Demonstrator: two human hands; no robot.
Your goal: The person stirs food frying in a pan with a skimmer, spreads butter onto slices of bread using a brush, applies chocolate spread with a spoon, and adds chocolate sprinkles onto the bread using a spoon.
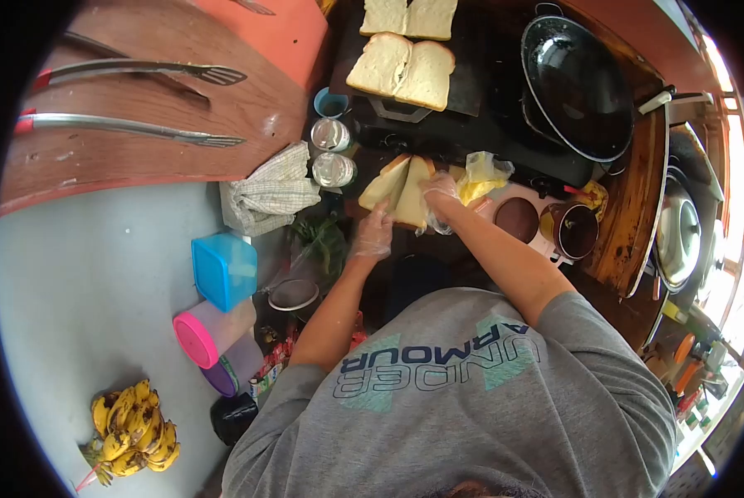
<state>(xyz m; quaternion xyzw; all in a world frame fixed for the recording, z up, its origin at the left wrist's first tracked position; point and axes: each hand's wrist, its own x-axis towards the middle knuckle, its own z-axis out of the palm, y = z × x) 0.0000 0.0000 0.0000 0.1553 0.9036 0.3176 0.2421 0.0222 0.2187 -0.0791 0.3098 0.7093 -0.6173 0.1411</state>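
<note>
Two joined slices of bread (411, 195), folded partly open like a book, are held between my hands in front of the black stove. My left hand (373, 231), in a clear plastic glove, grips the left slice at its lower edge. Also gloved, my right hand (441, 196) holds the right slice near its outer edge. Beyond them, an opened pair of bread slices (402, 70) lies on a dark flat plate on the stove, with another pair (410, 17) behind it. Just right of my right hand is a yellow item in clear plastic (484, 178).
A black wok (578, 87) sits at the back right, with a dark pot (575, 230) nearer. Two cans (334, 170) and a checked cloth (274, 191) are left of my hands. Tongs (139, 129) rest on the wooden board; bananas (135, 427) lie at the lower left.
</note>
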